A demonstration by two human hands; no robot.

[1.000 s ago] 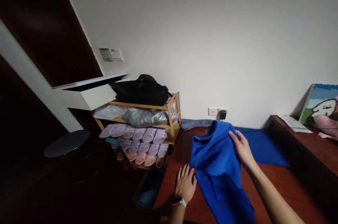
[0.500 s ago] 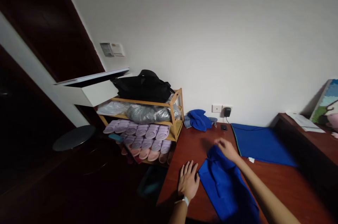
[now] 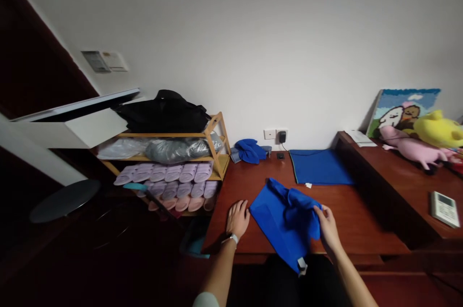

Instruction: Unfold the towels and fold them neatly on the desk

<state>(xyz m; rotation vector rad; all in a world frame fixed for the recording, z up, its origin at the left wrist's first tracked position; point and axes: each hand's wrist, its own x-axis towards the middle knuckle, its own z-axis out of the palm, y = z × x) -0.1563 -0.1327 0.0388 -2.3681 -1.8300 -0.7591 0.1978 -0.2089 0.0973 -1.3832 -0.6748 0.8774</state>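
Head view: 1 desk (image 3: 365, 230) bears 3 blue cloths: 1 crumpled cloth (image 3: 249, 151), 1 flat cloth (image 3: 321, 167), 1 draped cloth (image 3: 273, 225) overhanging the front edge. Beside it, the left hand (image 3: 238, 218) lies palm down, fingers slightly apart; the right hand (image 3: 328, 227) clamps its raised fold.

Blue cloth (image 3: 265, 217): partly hidden beneath its own bunched folds
Right hand (image 3: 330, 230): some fingertips hidden behind the cloth
White tag (image 3: 302, 264): any print too small to read
Yellow plush toy (image 3: 436, 130): cut off by right edge
Remote control (image 3: 444, 209): button markings too small to read
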